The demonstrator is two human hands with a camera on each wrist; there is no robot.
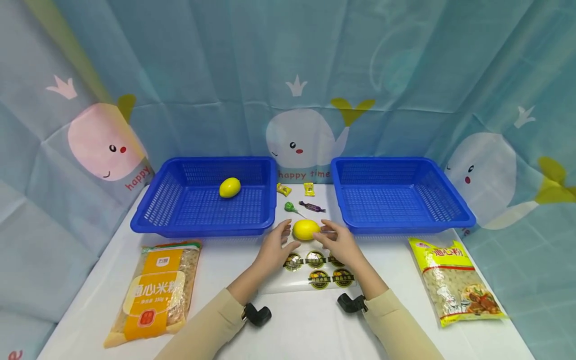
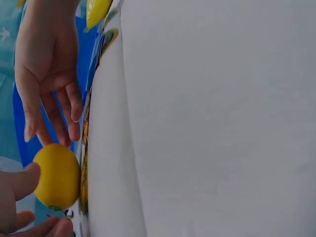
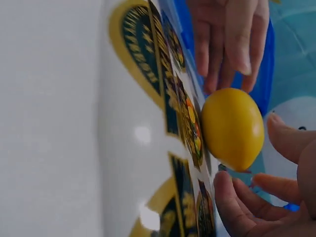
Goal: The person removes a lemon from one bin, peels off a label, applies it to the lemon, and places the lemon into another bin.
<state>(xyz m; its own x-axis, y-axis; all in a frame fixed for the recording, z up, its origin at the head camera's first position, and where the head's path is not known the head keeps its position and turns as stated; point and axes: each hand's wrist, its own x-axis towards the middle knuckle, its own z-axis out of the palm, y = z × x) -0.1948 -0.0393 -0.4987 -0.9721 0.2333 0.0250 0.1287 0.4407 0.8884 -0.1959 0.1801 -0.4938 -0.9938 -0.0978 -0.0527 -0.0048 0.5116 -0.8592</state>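
A yellow lemon [image 1: 306, 229] lies between both hands, at the far edge of a clear sheet of round black-and-gold stickers [image 1: 319, 279]. My left hand [image 1: 275, 245] is on its left side with loosely bent fingers; in the left wrist view its thumb [image 2: 24, 182] overlaps the lemon's edge, and contact is unclear. On the other side is my right hand [image 1: 341, 244], thumb and fingers spread near the lemon's tip. A gap shows between those fingers [image 3: 224, 192] and the lemon [image 3: 233, 129] in the right wrist view. A second lemon [image 1: 230, 187] lies in the left blue basket [image 1: 207, 231].
Another blue basket [image 1: 409, 225] stands at the right. Between the baskets are two yellow-wrapped candies [image 1: 309, 189], a green lollipop [image 1: 290, 206] and a purple-wrapped candy [image 1: 312, 206]. Pasta bags flank the hands: an orange one [image 1: 153, 290] left, a yellow one [image 1: 456, 282] right.
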